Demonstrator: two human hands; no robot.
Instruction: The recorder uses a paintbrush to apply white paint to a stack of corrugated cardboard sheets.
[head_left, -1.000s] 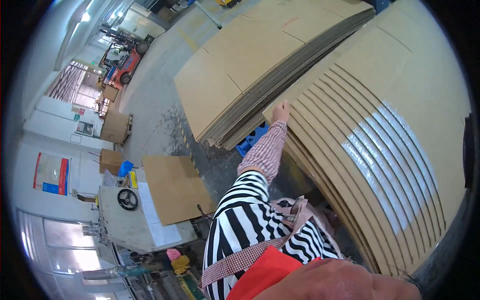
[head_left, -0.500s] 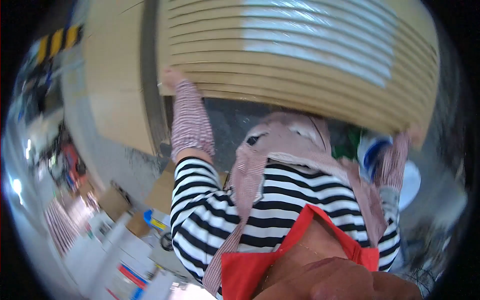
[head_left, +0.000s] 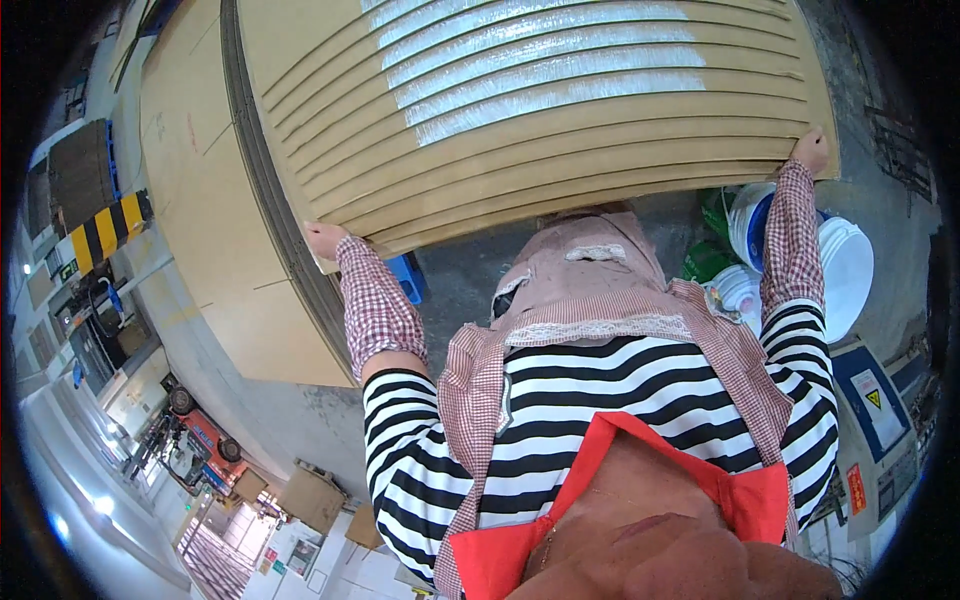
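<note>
Since half a second ago our view has swung so that the fanned stack of tan corrugated cardboard sheets point(head_left: 560, 120) now fills the upper middle of the picture, and our right arm, which sat low at the right edge then, now reaches up to the stack's far right corner. We grip the stack at both ends. Our left hand point(head_left: 325, 240) is closed on the lower left corner of the nearest sheets, fingers curled around the edge. Our right hand point(head_left: 810, 150) is closed on the right corner of the same sheets, thumb on top. The stack lies in front of us, its staggered edges stepping away, with strips of clear shiny tape or film point(head_left: 540, 70) across its upper sheets.

To the left lies a second, flatter pile of large tan cardboard sheets point(head_left: 210, 230) on the grey concrete floor point(head_left: 470, 270). A small blue plastic crate point(head_left: 408, 275) shows just below the stack, near our left wrist. At the right, below our right forearm, stand white plastic buckets point(head_left: 850, 260) with a green bag point(head_left: 708, 260) beside them. A yellow-and-black striped barrier point(head_left: 105, 230) stands at the far left, and a red pallet truck point(head_left: 200, 440) sits lower left among brown cardboard boxes point(head_left: 310, 495).
</note>
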